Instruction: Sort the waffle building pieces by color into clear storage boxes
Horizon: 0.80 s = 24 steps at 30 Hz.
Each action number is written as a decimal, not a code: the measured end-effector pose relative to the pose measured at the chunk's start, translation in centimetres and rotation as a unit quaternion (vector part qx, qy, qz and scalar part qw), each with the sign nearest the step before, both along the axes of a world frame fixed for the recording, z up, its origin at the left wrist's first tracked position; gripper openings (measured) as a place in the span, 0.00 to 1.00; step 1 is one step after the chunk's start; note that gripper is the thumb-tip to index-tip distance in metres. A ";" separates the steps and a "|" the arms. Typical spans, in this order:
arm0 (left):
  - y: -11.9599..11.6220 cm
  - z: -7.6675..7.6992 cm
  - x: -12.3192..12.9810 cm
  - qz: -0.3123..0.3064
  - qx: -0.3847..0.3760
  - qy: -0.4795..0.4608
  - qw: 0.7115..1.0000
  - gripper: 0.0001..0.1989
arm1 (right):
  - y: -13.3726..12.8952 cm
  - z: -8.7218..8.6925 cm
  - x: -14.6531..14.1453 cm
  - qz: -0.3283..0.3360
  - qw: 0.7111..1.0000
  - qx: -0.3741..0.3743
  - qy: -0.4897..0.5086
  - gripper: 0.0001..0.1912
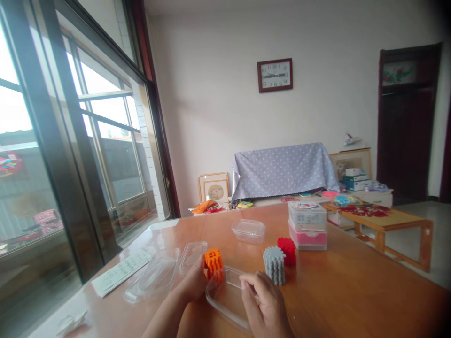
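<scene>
My left hand is closed round a stack of orange interlocking plastic pieces, held at the left rim of a clear plastic container. Over the container's right side is my right hand, fingers curled in and thumb close to the index finger. What it holds, if anything, is hidden. Just beyond it stand a stack of grey pieces and, behind that, a stack of red pieces, both on the wooden table.
Clear lids and a paper with writing lie on the left. Farther back is another clear container. Two stacked storage boxes stand at the back right, and crumpled plastic lies near the left edge.
</scene>
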<state>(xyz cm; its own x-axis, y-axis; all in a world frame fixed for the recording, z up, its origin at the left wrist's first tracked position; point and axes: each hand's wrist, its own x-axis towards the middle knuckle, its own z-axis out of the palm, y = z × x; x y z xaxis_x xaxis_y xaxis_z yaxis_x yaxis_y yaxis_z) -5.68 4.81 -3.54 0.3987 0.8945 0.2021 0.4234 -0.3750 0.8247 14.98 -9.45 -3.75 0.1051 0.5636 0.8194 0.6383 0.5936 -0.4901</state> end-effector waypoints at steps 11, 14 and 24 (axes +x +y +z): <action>-2.9 -0.6 -3.3 0.037 0.012 0.005 0.999 0.28 | -0.5 -0.4 0.6 -0.007 0.999 -0.009 -0.052 0.07; -2.9 -1.0 -4.0 0.043 0.013 0.005 0.999 0.26 | -0.7 -0.1 0.1 -0.030 0.992 -0.019 -0.121 0.06; -3.6 -1.8 -5.7 0.080 0.000 0.025 0.997 0.28 | -1.2 -0.5 -1.2 -0.046 0.979 -0.084 -0.179 0.19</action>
<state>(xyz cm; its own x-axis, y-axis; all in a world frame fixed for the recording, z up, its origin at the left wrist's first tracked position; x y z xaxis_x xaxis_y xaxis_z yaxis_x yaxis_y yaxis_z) -11.39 1.24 -5.31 0.2614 0.9474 0.1846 0.5182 -0.2991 0.8012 13.82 -10.68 -4.20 -0.1145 0.6956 0.7093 0.8339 0.4553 -0.3119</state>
